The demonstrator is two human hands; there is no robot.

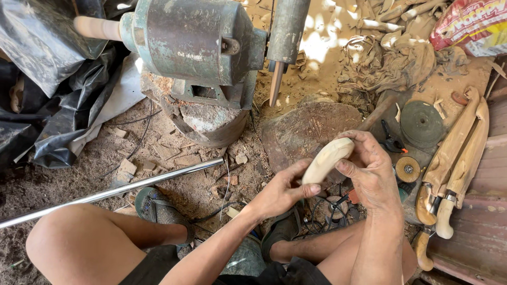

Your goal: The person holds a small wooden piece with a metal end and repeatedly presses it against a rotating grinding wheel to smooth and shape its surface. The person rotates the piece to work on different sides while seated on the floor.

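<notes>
Carved wooden piece point(328, 159) is being pinched between your hands, left hand point(282, 191) gripping its lower end, right hand point(372, 171) clasping the upper, tilting it for inspection above the dirt floor point(179, 158).

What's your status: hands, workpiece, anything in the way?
Left hand and right hand both gripping pale carved wood piece. Metal rod lies left, clear of hands.

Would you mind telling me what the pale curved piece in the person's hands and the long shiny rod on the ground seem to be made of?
The pale curved piece looks like bare, unfinished wood: matte cream surface, smoothly shaped. The long shiny rod appears to be polished metal, judging by its bright mirror-like sheen.
</notes>
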